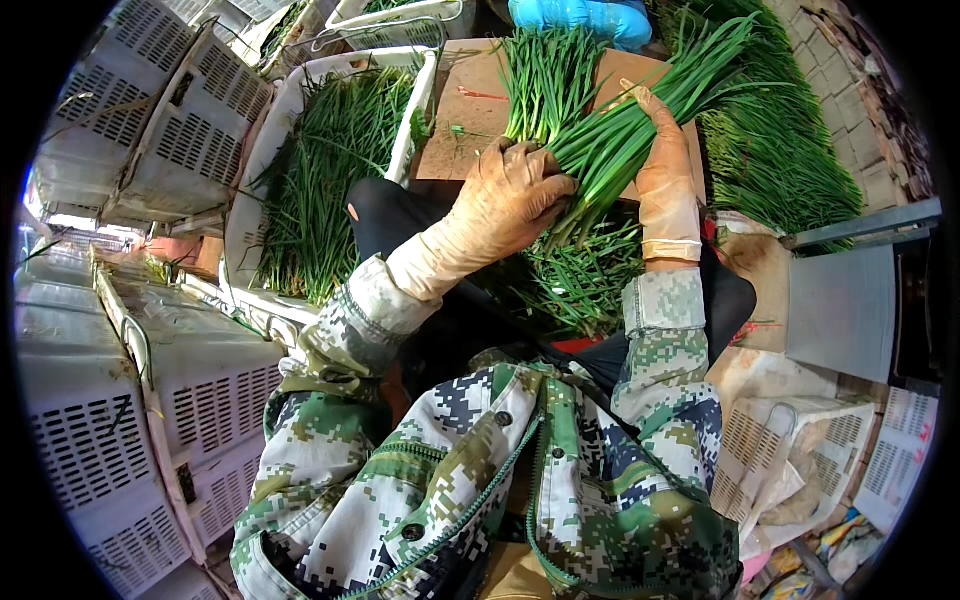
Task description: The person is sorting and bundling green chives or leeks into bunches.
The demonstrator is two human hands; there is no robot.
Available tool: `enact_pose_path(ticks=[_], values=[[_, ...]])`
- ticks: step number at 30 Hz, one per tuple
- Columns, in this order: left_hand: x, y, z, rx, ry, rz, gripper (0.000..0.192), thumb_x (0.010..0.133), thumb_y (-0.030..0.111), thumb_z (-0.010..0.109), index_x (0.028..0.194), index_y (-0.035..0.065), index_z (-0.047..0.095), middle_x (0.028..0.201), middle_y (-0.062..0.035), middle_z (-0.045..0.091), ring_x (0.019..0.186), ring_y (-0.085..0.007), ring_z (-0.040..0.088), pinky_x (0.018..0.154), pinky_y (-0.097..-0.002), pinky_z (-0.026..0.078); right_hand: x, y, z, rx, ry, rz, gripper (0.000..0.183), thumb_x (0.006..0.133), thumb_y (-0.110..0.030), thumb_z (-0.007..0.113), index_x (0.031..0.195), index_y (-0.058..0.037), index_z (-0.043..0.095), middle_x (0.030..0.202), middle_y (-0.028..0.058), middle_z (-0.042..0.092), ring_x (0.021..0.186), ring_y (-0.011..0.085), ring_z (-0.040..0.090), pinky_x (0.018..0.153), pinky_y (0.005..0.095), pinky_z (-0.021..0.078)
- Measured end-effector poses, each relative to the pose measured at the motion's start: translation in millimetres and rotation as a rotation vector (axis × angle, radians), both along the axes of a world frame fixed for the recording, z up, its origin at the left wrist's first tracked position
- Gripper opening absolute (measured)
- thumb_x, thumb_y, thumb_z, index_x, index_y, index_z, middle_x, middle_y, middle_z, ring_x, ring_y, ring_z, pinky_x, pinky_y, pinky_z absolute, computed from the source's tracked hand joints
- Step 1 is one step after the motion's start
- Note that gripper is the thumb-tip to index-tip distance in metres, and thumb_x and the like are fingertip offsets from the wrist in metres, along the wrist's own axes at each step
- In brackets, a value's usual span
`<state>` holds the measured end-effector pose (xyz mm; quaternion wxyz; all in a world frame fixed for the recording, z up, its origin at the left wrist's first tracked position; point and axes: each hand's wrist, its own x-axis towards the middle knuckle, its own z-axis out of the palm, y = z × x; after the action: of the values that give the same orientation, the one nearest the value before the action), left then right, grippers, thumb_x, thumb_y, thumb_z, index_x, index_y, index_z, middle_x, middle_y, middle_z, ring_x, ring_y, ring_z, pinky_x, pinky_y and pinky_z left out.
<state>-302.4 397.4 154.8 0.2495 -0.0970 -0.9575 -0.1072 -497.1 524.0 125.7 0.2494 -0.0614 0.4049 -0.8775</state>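
Note:
A bunch of long green leaves, likely garlic chives (637,139), slants over the near edge of a brown board (461,112). My right hand (666,150), in a thin stained glove, holds it around the leafy middle, thumb up. My left hand (506,195), in a similar dirty glove, is curled against the bunch's lower stems; its palm and fingertips are hidden. Just beyond the left knuckles, another sheaf of chives (551,82) lies on the board, stem ends towards me. Under the held bunch, loose leaf trimmings (585,277) are heaped between my knees.
A white plastic crate (429,82) full of chives stands at my left. Stacked perforated crates (195,427) rise along the left side. A thick spread of chives (780,142) covers the ground at right. Across the board is a blue sleeve (585,21). A red tie (481,94) lies on the board.

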Motion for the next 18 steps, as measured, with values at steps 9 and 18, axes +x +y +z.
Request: enact_pose_path(ticks=[9,18], values=[[-3,2,11,0.287,0.066,-0.024,0.015,0.074,0.005,0.074,0.086,0.0116,0.067,0.077,-0.0019,0.058,0.073,-0.0209,0.058,0.069,-0.0335,0.045,4,-2,-1,-0.014,-0.059,0.045,0.025,0.084,-0.017,0.073,0.103,-0.0019,0.072,0.094,0.0053,0.069,0.079,0.0178,0.066,0.068,0.0337,0.0572],[2,-6,21,1.110,0.240,0.155,0.008,0.081,-0.001,0.075,0.081,0.0011,0.067,0.084,0.0013,0.065,0.070,-0.0037,0.051,0.061,-0.0203,0.040,9,-4,-5,-0.057,-0.074,0.101,0.028,0.085,-0.018,0.072,0.107,-0.0026,0.069,0.096,0.0045,0.068,0.082,0.0191,0.065,0.068,0.0371,0.0568]])
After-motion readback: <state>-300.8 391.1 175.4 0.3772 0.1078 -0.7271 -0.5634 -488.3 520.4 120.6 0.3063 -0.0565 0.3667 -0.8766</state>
